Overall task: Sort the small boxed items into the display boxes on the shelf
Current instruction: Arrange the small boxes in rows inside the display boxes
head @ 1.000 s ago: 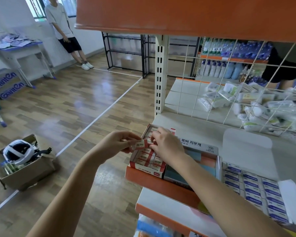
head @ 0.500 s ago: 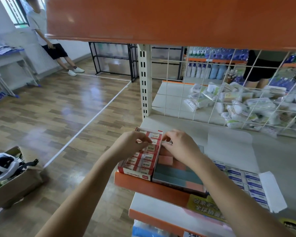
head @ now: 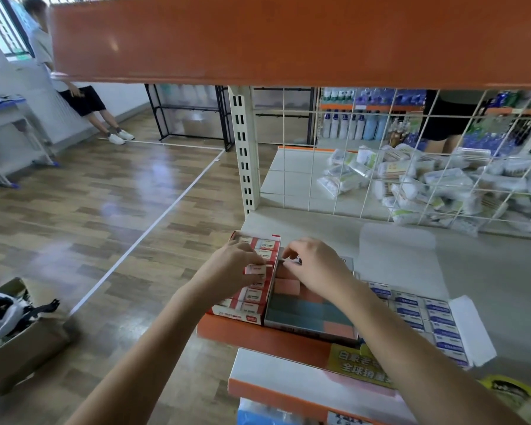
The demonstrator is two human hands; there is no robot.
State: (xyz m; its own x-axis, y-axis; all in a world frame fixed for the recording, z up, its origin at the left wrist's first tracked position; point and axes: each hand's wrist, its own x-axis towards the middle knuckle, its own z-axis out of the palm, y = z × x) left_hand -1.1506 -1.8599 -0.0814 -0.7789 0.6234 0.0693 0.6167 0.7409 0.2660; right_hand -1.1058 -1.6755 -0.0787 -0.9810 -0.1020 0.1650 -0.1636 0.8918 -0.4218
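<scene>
Pinching a small red-and-white boxed item [head: 256, 269] with the left hand [head: 231, 266], thumb and curled fingertips closing on it, holding it just above the rows inside the red-and-white display box [head: 246, 311] at the near left corner of the grey shelf [head: 488, 271]. Hovering the right hand [head: 314, 266] over the neighbouring display box [head: 311, 314], fingers curling round something small at its far left corner; hiding that object almost wholly, so not identifying it. Showing pink and grey-blue matte blocks in smooth flat rows inside this second box, far end lying under the right hand and wrist. Sitting to the right, a third box of blue-and-white boxed items [head: 423, 314], glossy labels too small and blurred for reading, white cardboard flaps folding outward. Blocking the upper view, an orange shelf edge [head: 288, 38], smooth and slightly shiny. Blurring behind a white wire grid [head: 411, 154], a heap of crinkled plastic packets [head: 426, 185]. Cutting off at the left frame edge, a brown cardboard carton [head: 22, 348] on the wood-pattern floor [head: 89, 204]. Cropping partly at the far left, a person [head: 65, 87] leaning against the wall.
</scene>
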